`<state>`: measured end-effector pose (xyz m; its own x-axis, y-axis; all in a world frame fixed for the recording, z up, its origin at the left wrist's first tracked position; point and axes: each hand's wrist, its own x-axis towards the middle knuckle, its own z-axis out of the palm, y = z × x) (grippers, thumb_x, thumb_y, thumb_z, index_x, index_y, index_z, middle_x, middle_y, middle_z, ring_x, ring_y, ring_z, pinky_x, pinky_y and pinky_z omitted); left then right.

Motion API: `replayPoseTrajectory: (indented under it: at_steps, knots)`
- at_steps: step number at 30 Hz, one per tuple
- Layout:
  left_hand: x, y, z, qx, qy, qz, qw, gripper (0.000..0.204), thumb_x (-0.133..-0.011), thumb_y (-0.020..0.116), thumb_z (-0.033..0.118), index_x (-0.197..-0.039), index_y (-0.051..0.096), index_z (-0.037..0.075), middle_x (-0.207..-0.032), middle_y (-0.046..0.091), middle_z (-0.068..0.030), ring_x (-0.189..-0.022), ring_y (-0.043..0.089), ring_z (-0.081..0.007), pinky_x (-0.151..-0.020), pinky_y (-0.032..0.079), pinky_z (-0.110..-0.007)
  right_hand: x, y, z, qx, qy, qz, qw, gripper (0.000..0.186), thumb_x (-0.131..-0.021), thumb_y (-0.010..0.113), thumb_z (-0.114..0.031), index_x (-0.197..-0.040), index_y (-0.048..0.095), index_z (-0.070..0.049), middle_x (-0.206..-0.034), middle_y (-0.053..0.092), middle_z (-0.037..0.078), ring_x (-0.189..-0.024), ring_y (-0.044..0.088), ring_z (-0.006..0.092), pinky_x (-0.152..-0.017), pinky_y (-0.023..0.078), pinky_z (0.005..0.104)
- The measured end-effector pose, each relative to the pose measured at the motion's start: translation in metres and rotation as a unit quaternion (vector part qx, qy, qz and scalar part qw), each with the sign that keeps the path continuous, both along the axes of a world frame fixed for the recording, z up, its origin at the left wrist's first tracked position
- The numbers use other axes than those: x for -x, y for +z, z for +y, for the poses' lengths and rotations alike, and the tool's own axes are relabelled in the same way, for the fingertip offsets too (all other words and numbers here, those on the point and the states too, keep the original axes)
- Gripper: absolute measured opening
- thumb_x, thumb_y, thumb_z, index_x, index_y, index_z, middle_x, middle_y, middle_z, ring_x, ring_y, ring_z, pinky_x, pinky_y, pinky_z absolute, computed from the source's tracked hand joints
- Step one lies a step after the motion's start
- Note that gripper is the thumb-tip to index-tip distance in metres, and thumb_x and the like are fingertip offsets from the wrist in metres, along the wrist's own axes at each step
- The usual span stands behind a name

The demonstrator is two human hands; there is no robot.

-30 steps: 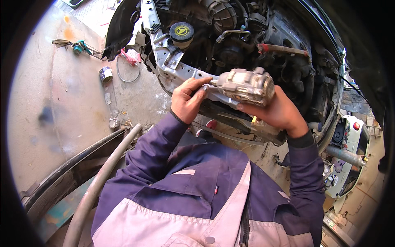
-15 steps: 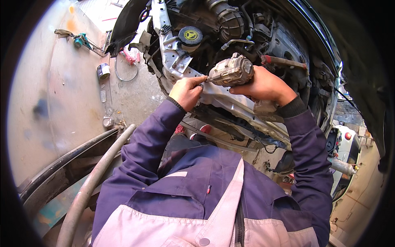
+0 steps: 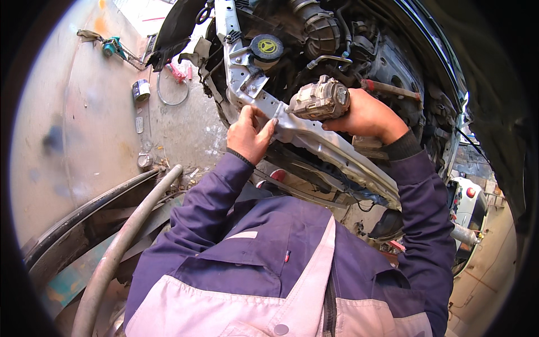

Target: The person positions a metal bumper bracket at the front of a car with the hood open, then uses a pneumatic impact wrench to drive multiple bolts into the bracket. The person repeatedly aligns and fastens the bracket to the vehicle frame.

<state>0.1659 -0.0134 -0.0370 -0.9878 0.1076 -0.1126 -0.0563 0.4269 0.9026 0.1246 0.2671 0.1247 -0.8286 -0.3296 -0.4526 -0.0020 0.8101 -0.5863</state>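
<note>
My right hand point(image 3: 368, 115) is wrapped round the grip of a dusty cordless impact driver point(image 3: 317, 101). The tool's nose points left, just over the silver front crossmember point(image 3: 323, 140) of a car. Below that hand the driver's battery partly shows. At the left part of the crossmember is my left hand point(image 3: 249, 135), its fingers curled and its thumb pointing toward the driver's nose, a short gap away. Whatever lies between those fingers is hidden or too small to name.
An exposed engine bay surrounds the work, with a black round cap point(image 3: 266, 48) and a ribbed air duct point(image 3: 321, 33). A thick grey pipe point(image 3: 126, 241) rises at the lower left. On the floor lie a can point(image 3: 141, 90) and a teal chain hoist point(image 3: 112, 46).
My left hand has come away from the driver's nose, down and to the left, with its fingers more curled. The driver has stayed nearly in place in my right hand.
</note>
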Motion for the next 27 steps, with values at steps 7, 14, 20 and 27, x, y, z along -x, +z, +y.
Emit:
replayPoseTrajectory:
  at_steps: [7, 14, 20, 27]
  knots:
    - [-0.008, -0.010, 0.001, 0.001, -0.017, -0.043, 0.999, 0.056, -0.093, 0.093, 0.045, -0.109, 0.057, 0.006, -0.079, 0.070, -0.0149, -0.075, 0.074, -0.0367, -0.072, 0.059, -0.048, 0.010, -0.005, 0.004, 0.018, 0.025, 0.006, 1.000, 0.055, -0.079, 0.095, -0.017, -0.129, 0.079, -0.003, -0.116, 0.084, 0.018, -0.100, 0.079, 0.0329, -0.098, 0.062, 0.0422]
    - [-0.004, -0.012, 0.002, -0.013, -0.013, -0.061, 0.998, 0.059, -0.091, 0.095, 0.047, -0.106, 0.056, 0.005, -0.080, 0.070, -0.0160, -0.075, 0.073, -0.0379, -0.072, 0.058, -0.048, 0.011, -0.001, 0.001, 0.016, 0.021, -0.008, 1.000, 0.055, -0.079, 0.094, -0.015, -0.130, 0.078, -0.002, -0.119, 0.084, 0.019, -0.105, 0.079, 0.0351, -0.101, 0.061, 0.0428]
    - [-0.003, -0.011, 0.001, 0.017, -0.022, -0.043, 0.999, 0.055, -0.092, 0.095, 0.042, -0.109, 0.059, 0.004, -0.086, 0.074, -0.0168, -0.079, 0.076, -0.0387, -0.074, 0.060, -0.048, 0.013, 0.007, -0.006, -0.026, 0.061, 0.016, 0.998, 0.056, -0.079, 0.094, -0.015, -0.131, 0.078, -0.002, -0.121, 0.083, 0.020, -0.108, 0.078, 0.0383, -0.102, 0.061, 0.0438]
    - [-0.012, -0.010, 0.010, -0.065, -0.004, 0.046, 0.997, 0.041, -0.094, 0.093, 0.025, -0.113, 0.063, 0.005, -0.092, 0.079, -0.0141, -0.083, 0.080, -0.0327, -0.077, 0.063, -0.042, 0.017, 0.012, -0.011, -0.067, 0.065, -0.019, 0.995, 0.063, -0.079, 0.095, -0.006, -0.140, 0.076, -0.004, -0.134, 0.082, 0.013, -0.118, 0.076, 0.0255, -0.112, 0.057, 0.0395]
